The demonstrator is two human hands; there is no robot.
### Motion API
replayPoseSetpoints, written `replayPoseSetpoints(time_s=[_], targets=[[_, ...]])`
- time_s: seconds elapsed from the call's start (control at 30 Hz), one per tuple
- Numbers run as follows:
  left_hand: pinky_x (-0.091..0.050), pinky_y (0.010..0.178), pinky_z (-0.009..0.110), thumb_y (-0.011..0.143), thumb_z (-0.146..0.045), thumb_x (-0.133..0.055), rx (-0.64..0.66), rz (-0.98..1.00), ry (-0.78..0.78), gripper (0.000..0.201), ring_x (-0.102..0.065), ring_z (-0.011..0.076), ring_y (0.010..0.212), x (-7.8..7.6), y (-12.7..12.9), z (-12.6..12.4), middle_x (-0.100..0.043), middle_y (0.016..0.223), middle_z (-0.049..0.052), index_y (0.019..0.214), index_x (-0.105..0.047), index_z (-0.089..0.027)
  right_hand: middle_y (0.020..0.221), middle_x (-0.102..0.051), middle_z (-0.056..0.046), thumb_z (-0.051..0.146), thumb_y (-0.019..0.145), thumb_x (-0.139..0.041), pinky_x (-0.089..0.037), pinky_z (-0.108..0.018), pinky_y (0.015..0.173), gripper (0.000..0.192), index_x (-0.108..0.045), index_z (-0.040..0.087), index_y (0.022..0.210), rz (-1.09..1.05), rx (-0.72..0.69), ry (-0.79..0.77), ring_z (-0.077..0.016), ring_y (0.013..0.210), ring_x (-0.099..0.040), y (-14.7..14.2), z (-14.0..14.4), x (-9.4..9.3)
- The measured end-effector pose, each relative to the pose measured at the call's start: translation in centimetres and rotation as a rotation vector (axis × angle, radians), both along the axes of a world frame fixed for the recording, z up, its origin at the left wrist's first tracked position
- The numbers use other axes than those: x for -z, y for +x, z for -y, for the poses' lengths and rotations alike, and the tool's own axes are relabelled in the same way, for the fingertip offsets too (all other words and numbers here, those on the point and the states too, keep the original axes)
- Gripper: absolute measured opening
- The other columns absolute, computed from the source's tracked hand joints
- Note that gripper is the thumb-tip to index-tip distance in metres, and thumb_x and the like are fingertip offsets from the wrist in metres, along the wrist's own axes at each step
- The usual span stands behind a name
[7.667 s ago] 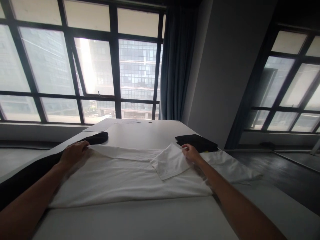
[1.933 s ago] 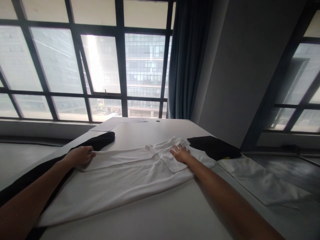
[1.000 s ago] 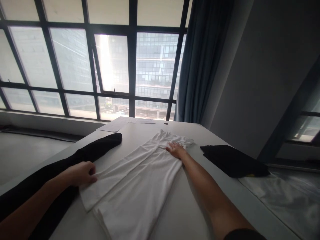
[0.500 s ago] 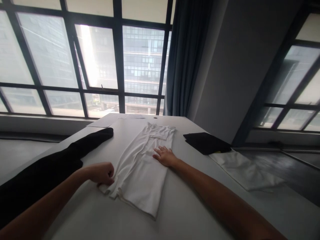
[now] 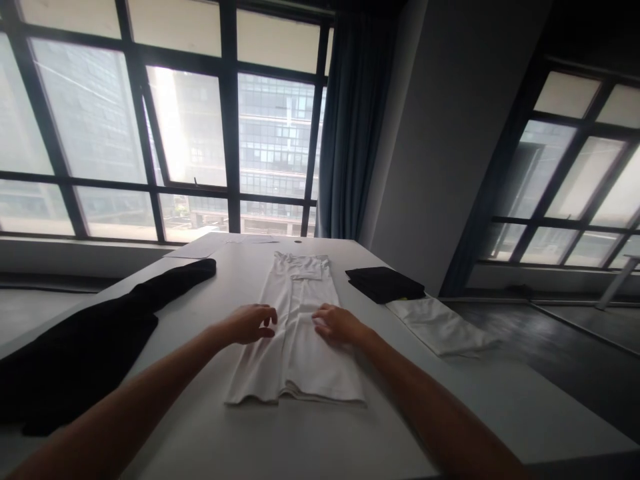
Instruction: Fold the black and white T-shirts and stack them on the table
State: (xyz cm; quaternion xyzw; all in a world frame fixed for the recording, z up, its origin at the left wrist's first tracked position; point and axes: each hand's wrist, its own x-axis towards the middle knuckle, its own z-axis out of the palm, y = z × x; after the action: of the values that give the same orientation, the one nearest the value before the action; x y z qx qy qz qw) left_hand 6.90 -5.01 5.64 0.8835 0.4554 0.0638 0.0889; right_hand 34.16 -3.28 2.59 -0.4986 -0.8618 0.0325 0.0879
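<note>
A white shirt (image 5: 299, 333), folded into a long narrow strip, lies on the white table (image 5: 320, 433) and runs straight away from me, collar end toward the window. My left hand (image 5: 250, 323) rests on the strip's left edge near its middle, fingers loosely curled and holding nothing. On the right edge, level with it, my right hand (image 5: 337, 323) lies palm down with fingers apart. Both sleeves are tucked in, so the strip has straight sides.
A long black garment (image 5: 95, 327) stretches along the table's left side. A folded black garment (image 5: 384, 283) lies at the right, with a white cloth (image 5: 440, 325) just in front of it. Papers (image 5: 200, 249) lie at the far end by the window.
The shirt has turned from lying crosswise to lying lengthwise in front of me. My left hand let go of the hem and moved onto the strip's left edge; my right hand slid nearer.
</note>
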Motion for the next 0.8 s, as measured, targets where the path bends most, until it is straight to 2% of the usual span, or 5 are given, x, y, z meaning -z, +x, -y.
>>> replayPoseSetpoints(time_s=[0.1,0.23,0.53,0.67,0.8], targets=[[-0.045,0.091,0.035,0.081,-0.022,-0.062,0.198,0.087,0.083,0.026,-0.056,0.0239,0.11,1.5,1.5,-0.7,-0.062,0.123,0.007,0.106,-0.068,-0.025,0.127,-0.062,-0.006,0.012,0.08,-0.055,-0.044,-0.03,0.098,0.04,-0.068,0.022,0.116,-0.147,-0.261,-0.001,-0.0205,0.11,-0.059,-1.6,1.5,0.2],[-0.043,0.093,0.032,0.082,-0.016,-0.059,0.367,0.124,0.056,0.018,-0.055,0.0223,0.108,2.7,2.4,-0.9,-0.066,0.114,0.005,0.093,-0.07,-0.023,0.121,-0.064,-0.002,0.002,0.067,-0.052,-0.046,-0.029,0.094,0.052,-0.068,0.025,0.11,-0.156,-0.445,-0.016,-0.0201,0.108,-0.06,-2.8,2.5,0.6],[-0.041,0.064,0.023,0.081,-0.016,-0.051,0.287,0.227,-0.139,0.01,-0.049,0.0117,0.066,0.9,2.1,-0.8,-0.059,0.075,0.0,0.082,-0.062,-0.016,0.087,-0.066,-0.002,0.007,0.065,-0.05,-0.041,-0.023,0.068,0.024,-0.067,0.018,0.077,-0.138,-0.43,-0.055,-0.0135,0.073,-0.056,-2.7,3.6,-1.5],[-0.043,0.063,0.024,0.083,-0.023,-0.051,0.215,0.341,-0.162,0.012,-0.05,0.0124,0.068,-0.9,2.6,-1.4,-0.06,0.078,0.001,0.088,-0.061,-0.017,0.061,-0.053,0.004,0.006,0.066,-0.046,-0.036,-0.021,0.061,0.022,-0.065,0.016,0.072,-0.319,-0.342,-0.137,-0.0102,0.06,-0.046,-0.9,3.9,-4.1],[-0.047,0.071,0.028,0.083,-0.028,-0.057,0.223,0.399,-0.149,0.016,-0.055,0.0151,0.078,-0.1,4.1,-1.8,-0.064,0.089,0.004,0.094,-0.063,-0.018,0.061,-0.05,0.004,0.004,0.066,-0.047,-0.034,-0.021,0.058,0.021,-0.065,0.013,0.073,-0.437,-0.332,-0.255,-0.0086,0.059,-0.043,-0.2,4.0,-4.9]])
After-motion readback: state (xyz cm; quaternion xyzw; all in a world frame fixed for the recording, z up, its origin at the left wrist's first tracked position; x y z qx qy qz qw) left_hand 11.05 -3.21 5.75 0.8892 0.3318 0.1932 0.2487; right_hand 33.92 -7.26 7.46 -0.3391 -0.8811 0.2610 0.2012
